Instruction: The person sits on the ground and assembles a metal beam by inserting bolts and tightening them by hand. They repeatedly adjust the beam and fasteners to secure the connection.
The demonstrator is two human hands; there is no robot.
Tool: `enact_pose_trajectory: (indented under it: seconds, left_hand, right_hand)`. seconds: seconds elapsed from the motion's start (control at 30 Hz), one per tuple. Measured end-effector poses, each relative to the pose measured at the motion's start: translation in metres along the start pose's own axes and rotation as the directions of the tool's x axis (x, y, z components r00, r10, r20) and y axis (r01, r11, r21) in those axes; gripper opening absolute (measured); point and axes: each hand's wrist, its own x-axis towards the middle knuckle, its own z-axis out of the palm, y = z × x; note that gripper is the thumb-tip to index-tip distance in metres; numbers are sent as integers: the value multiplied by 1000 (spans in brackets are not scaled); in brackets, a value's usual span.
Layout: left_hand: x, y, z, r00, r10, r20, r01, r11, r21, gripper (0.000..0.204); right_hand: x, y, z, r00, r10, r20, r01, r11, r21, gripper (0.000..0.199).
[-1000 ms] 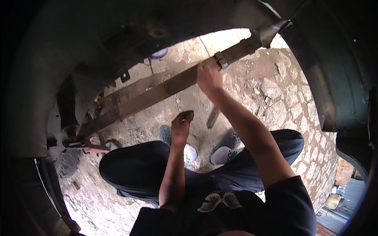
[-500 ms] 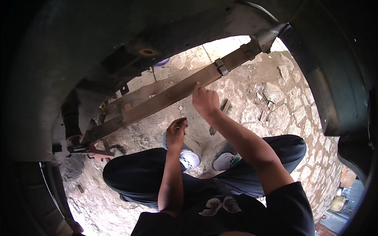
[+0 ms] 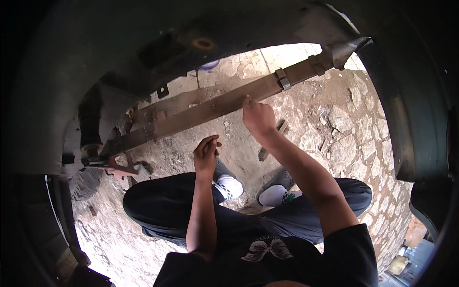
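A long brown leaf spring (image 3: 186,116) runs slantwise under the vehicle, from lower left to upper right. My right hand (image 3: 259,117) is at its near edge, index finger stretched onto the metal and the other fingers curled in. Nothing shows in that hand. A metal clip (image 3: 283,79) wraps the spring farther right, and a small round bolt or hole (image 3: 213,107) marks its face to the left. My left hand (image 3: 206,152) hovers above the ground, nearer to me, with fingers loosely bent and apart. I see nothing held in it.
Dark bodywork (image 3: 420,105) arches around and overhead. A shock absorber (image 3: 90,119) hangs at left, above a red metal stand or bracket (image 3: 120,167). A short wooden piece (image 3: 282,126) lies on the stony ground (image 3: 349,143). My shoes (image 3: 228,186) are below my hands.
The view has shifted slightly, so the spring sits a little farther right. My left hand has drawn back and its fingers have loosened. The right fingertip stays at the spring.
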Motion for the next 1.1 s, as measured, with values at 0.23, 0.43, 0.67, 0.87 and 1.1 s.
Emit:
enact_pose_trajectory:
  seconds: [0.23, 0.43, 0.67, 0.87, 1.1]
  left_hand:
    - [3, 13, 25, 969, 240, -59, -245, 963, -108, 37]
    - [38, 42, -1, 838, 520, 166, -495, 595, 633, 42]
    - [70, 51, 17, 738, 588, 331, -624, 407, 667, 76]
    - [76, 63, -3, 819, 310, 483, -565, 294, 771, 84]
    - [74, 36, -9, 767, 454, 453, -616, 325, 717, 90]
  right_hand:
    - [33, 0, -1, 999, -18, -51, 24, 992, 122, 30]
    - [27, -12, 2, 1000, -26, 4, 26, 995, 99, 31]
    - [11, -15, 13, 997, -67, -35, 71, 990, 124, 32]
    - [31, -27, 0, 991, -38, 130, 19, 990, 143, 33]
    - [6, -21, 10, 993, -106, 61, 98, 989, 114, 48]
